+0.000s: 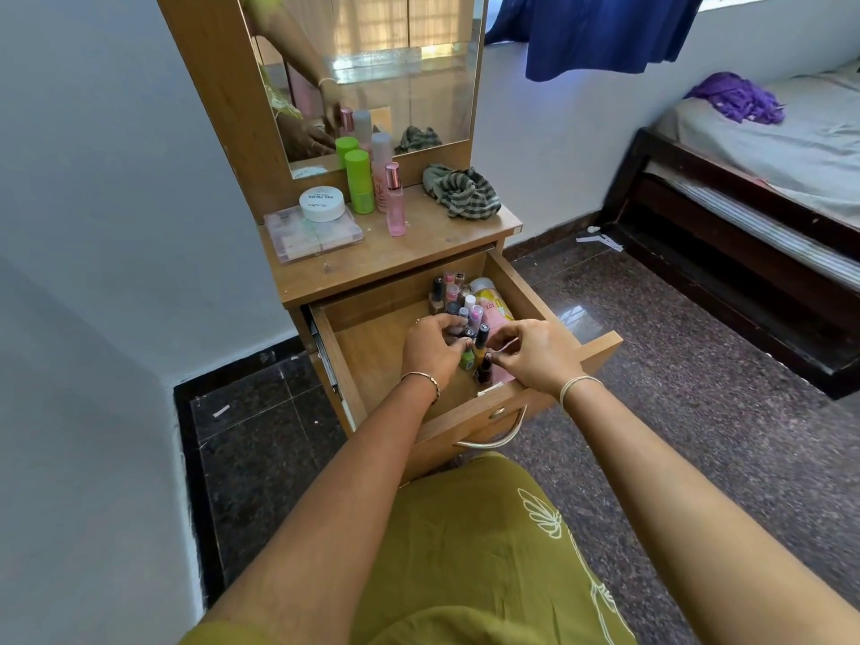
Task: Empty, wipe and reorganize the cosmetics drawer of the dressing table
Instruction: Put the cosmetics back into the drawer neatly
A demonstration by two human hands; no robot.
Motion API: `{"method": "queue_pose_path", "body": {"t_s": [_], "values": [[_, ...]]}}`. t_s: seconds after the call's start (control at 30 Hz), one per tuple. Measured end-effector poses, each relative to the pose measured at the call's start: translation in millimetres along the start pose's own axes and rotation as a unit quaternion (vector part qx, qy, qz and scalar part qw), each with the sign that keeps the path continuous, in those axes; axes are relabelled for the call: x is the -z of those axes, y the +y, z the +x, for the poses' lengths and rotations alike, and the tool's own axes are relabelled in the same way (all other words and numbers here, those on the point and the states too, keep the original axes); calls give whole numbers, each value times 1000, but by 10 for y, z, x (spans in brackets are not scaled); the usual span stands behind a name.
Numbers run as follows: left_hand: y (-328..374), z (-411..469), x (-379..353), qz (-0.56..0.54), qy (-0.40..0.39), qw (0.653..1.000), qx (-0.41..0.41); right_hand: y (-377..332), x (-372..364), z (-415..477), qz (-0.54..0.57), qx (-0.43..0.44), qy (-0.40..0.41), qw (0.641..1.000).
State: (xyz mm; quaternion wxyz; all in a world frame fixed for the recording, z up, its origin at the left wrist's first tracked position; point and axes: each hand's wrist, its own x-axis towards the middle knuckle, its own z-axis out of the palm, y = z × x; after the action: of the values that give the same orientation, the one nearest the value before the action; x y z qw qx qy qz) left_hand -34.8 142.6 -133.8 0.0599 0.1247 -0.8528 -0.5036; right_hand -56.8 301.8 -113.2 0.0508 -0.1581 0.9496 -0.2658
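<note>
**Drawer open, both hands in the polish cluster**

Location: the drawer (pixel 372 365) is pulled fully out. The nail polish bottles (pixel 453 295) stand packed along its right side, with a pink packet (pixel 495 311) against the right wall. The left half of the floor is bare wood.

Hands: our left hand (pixel 430 346) has its fingers curled over the caps at the near end of the cluster. Our right hand (pixel 535 353) is narrowed to a pinch, fingertips meeting at the cap of a dark bottle (pixel 484 371). A green bottle (pixel 466 359) stands between the two hands. We cannot tell whether any bottle is lifted.

Handling (judgement): the bottles look like small glass ones, light and rigid. They are probably smooth-sided, top-heavy and easy to topple into their neighbours, and breakable if dropped on the stone floor. The cap or neck is the only free hold while they are packed. We should take few per lift.

Clearance: the drawer walls are high, so we lift straight up before moving across. On the tabletop (pixel 419 246), the back holds a white jar (pixel 322 203), green-capped bottles (pixel 358 181), a pink spray bottle (pixel 394 202) and a striped cloth (pixel 463 193). The front strip is open, though its edge sits directly over the drawer.
</note>
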Motion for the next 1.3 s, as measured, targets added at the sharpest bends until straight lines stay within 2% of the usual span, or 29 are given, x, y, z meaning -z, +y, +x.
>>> {"method": "queue_pose_path", "body": {"t_s": [0.23, 0.43, 0.73, 0.83, 1.03, 1.17, 1.3], "values": [[37, -26, 253, -13, 32, 999, -16, -53, 43, 16, 23, -3, 3, 1000], [247, 86, 582, -26, 101, 994, -38, -304, 187, 248, 55, 25, 31, 998], [457, 587, 1142, 2, 176, 983, -59, -1093, 442, 908, 120, 71, 175, 975], [524, 820, 1288, 6, 185, 980, -72, -1241, 463, 1140, 91, 96, 172, 976], [553, 1255, 1399, 25, 200, 976, -81, -1355, 315, 1552, 71, 139, 99, 983], [480, 1433, 1360, 45, 167, 981, -90, -1357, 98, 1718, 74, 150, 116, 979], [443, 1606, 1355, 95, 186, 973, -103, -1300, -84, 1811, 47, 144, 148, 977]]}}
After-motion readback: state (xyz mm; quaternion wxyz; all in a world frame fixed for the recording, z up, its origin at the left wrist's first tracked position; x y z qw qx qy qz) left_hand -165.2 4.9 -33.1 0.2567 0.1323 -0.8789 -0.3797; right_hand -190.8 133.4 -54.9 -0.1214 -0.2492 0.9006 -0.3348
